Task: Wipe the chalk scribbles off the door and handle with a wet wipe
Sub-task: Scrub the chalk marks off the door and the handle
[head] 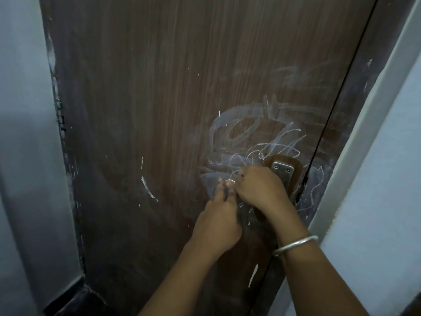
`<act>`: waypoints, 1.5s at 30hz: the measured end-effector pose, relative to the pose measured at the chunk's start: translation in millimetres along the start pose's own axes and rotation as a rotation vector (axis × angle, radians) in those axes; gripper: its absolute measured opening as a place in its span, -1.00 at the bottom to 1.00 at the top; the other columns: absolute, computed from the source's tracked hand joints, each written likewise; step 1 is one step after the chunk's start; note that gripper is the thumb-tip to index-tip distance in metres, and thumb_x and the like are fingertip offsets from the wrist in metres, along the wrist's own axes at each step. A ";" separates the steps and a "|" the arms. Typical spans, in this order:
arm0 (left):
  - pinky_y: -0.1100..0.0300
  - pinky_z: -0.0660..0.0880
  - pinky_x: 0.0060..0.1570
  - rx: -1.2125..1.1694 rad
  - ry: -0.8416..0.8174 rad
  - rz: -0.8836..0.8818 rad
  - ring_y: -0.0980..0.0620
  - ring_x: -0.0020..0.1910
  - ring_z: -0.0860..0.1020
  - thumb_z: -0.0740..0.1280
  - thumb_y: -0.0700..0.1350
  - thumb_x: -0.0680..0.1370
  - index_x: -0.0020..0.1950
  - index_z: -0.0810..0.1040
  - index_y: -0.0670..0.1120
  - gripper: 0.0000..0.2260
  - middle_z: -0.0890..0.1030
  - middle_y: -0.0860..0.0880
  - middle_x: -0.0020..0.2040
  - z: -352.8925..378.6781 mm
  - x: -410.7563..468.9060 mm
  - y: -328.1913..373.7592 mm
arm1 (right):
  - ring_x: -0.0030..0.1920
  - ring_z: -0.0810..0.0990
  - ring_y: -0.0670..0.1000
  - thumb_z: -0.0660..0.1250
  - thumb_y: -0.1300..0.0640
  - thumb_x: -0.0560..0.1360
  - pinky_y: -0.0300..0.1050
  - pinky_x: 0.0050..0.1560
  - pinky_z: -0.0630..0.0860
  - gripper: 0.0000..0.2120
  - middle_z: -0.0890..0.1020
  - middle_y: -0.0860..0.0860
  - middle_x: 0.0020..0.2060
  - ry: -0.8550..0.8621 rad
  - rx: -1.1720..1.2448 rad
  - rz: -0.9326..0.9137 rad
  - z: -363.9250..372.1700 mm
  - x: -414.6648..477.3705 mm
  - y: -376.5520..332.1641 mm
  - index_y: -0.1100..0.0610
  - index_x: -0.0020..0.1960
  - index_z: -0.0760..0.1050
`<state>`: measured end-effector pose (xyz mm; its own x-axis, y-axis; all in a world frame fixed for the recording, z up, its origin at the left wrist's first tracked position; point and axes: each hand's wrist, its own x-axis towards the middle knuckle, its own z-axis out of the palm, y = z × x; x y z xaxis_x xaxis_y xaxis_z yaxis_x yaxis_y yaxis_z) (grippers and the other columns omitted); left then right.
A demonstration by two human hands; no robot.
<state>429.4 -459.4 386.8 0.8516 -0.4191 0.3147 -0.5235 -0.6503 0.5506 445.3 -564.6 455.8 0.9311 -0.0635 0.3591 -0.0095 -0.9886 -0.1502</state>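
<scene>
A dark brown wooden door [159,110] fills the view. White chalk scribbles [257,135] and smears cover it above and left of the handle [282,171], a metal plate on a brown wooden backing at the door's right edge. More chalk lines mark the frame to the right of the handle. A thin, see-through wet wipe [210,179] lies against the door just left of the handle. My left hand [218,215] pinches the wipe with its fingertips. My right hand [259,188], with a silver bangle on the wrist, grips the same wipe and hides the handle's lower part.
A pale wall [25,156] stands left of the door. A white door frame [373,124] and another wall run along the right. Dark floor edging [75,299] shows at the bottom left. Scattered chalk flecks [148,188] mark the door's lower left.
</scene>
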 end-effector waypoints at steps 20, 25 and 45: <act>-0.01 0.45 0.15 0.073 -0.006 -0.005 -0.18 0.34 0.33 0.19 -0.28 0.44 0.50 -0.25 -0.10 -0.22 -0.30 -0.07 0.52 0.4 -1.7 1.3 | -0.19 0.59 0.03 0.31 0.14 0.46 -0.01 -0.11 0.55 -0.89 0.64 0.01 -0.25 -0.055 0.331 -0.038 -2.9 3.5 -6.3 0.10 -0.19 0.59; -0.04 0.41 0.11 0.121 0.028 -0.034 -0.20 0.34 0.32 0.18 -0.19 0.48 0.50 -0.25 -0.09 -0.26 -0.27 -0.04 0.53 3.5 -3.3 2.2 | -0.09 0.58 0.12 0.19 0.06 0.50 -0.04 -0.11 0.47 -0.81 0.62 0.08 -0.16 -0.121 0.116 -0.076 -12.2 -6.1 3.4 0.11 -0.09 0.55; 0.08 0.44 0.03 0.103 0.004 0.005 -0.14 0.31 0.37 0.21 -0.26 0.44 0.49 -0.28 -0.08 -0.20 -0.32 0.00 0.51 2.1 -4.1 -2.9 | 0.05 0.51 0.10 0.14 0.17 0.46 0.12 0.08 0.24 -0.73 0.59 0.02 -0.01 -0.157 -0.286 0.030 -22.3 -17.7 10.4 0.00 0.09 0.51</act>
<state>427.4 -457.1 382.3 0.8491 -0.4197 0.3207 -0.5272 -0.7101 0.4667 420.6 -576.8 468.5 0.9735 -0.0931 0.2090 -0.1189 -0.9863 0.1142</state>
